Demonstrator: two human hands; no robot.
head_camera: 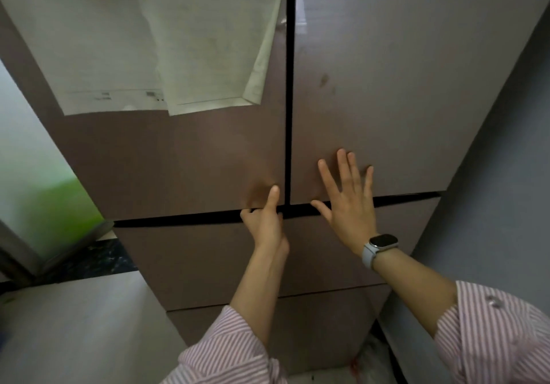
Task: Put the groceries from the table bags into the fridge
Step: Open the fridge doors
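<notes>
Fridge (178, 160), brown, doors closed; papers (184, 41) on the upper left door, print unreadable. Left hand (265, 220) curls under that door's bottom edge. Right hand (348, 202) spread flat on the right door; watch (379, 246) on its wrist.

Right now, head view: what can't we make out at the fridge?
- Fridge interior: hidden by the closed upper doors.
- Left hand fingertips: tucked under the upper left door edge, grip unclear.
- Groceries and bags: out of frame.
- Papers on the door: print too small, tops cut off.
</notes>
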